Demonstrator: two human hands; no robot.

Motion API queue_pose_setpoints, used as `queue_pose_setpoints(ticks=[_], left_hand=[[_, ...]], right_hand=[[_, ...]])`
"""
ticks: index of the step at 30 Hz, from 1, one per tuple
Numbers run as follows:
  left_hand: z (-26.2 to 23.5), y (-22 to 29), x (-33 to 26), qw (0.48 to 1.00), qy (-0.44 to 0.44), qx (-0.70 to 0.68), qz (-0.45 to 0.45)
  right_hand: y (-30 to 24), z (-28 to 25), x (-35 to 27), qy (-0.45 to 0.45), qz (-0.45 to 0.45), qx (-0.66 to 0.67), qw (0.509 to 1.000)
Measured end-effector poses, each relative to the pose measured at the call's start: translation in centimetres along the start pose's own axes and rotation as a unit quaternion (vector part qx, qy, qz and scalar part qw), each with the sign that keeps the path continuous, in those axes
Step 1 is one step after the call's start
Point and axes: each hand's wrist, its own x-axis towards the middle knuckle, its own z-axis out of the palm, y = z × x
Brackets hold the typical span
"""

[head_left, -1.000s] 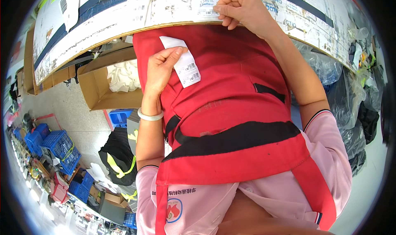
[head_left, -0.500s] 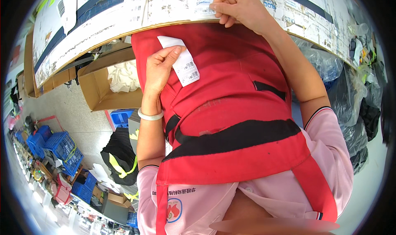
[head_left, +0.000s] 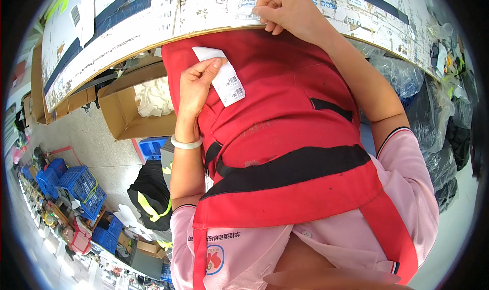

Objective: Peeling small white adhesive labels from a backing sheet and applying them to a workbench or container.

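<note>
In my left hand (head_left: 197, 86), thumb and fingers pinch a white strip of barcode labels (head_left: 228, 87). The strip hangs at a slant in front of my red apron (head_left: 285, 127), its upper end bent over. My right hand (head_left: 288, 10) is at the near edge of the worktable (head_left: 209, 21), fingers curled and thumb against the fingertips. A small barcode-like patch (head_left: 248, 16) shows right beside those fingertips; whether they hold it, I cannot tell.
A longer label strip (head_left: 165, 7) and a white paper piece (head_left: 85, 20) lie on the table. Below its left side stands a cardboard box (head_left: 119, 114) with whitish pieces. Blue crates (head_left: 81, 185) and a black bundle (head_left: 150, 195) are left; clear plastic bags (head_left: 433, 122) are right.
My right hand has shifted slightly left and toward me along the table edge. My left hand keeps its pinch on the label strip, nearly in place.
</note>
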Motion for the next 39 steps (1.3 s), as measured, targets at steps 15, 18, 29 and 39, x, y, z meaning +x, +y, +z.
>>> queue_pose_setpoints(ticks=[15, 18, 29, 39], left_hand=[[0.5, 1.8, -1.5, 0.995, -0.038, -0.086, -0.022], [0.3, 1.6, -2.2, 0.997, -0.014, -0.068, -0.017], [0.9, 0.8, -2.0, 0.999, -0.009, -0.041, -0.009], [0.9, 0.5, -2.1, 0.998, -0.009, -0.061, -0.010]], right_hand=[[12.7, -17.4, 4.8, 0.325, -0.024, -0.300, 0.897], [10.3, -15.1, 4.8, 0.385, -0.018, -0.379, 0.841], [2.9, -1.2, -2.7, 0.107, -0.257, -0.311, 0.909], [1.8, -1.3, -2.1, 0.111, -0.288, -0.355, 0.882]])
